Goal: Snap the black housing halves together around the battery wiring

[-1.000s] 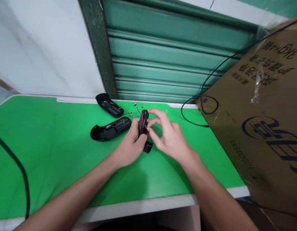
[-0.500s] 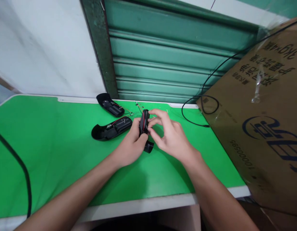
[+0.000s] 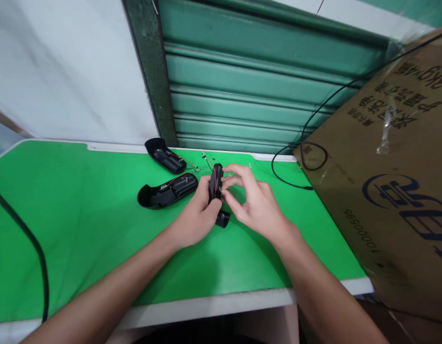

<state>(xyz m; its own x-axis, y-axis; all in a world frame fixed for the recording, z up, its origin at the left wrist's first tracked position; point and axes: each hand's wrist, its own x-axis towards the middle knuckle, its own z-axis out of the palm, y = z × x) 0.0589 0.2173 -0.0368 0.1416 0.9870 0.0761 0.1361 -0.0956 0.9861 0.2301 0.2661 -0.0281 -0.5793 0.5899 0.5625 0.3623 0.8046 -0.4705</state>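
My left hand (image 3: 199, 212) is closed around a black plastic housing (image 3: 216, 177) with a red wire along it, held above the green tabletop. The housing's flared lower end (image 3: 223, 219) shows below my left thumb. At the housing's right side, my right hand (image 3: 251, 196) has its thumb and fingertips pinched on a small silvery part (image 3: 221, 189) that looks like a battery spring. Two similar black housings lie to the left: a nearer one (image 3: 167, 192) and a farther one (image 3: 166, 156), each with thin wires trailing from it.
The green tabletop (image 3: 99, 239) has a white front edge. A large cardboard box (image 3: 385, 157) stands on the right, with a black cable (image 3: 292, 184) looped beside it. Another black cable (image 3: 35, 243) crosses the left side. Behind is a green shutter (image 3: 242, 71). Small scraps lie near the back edge.
The whole view has shifted very slightly. Both hands keep their hold at the housing, with barely any finger movement.
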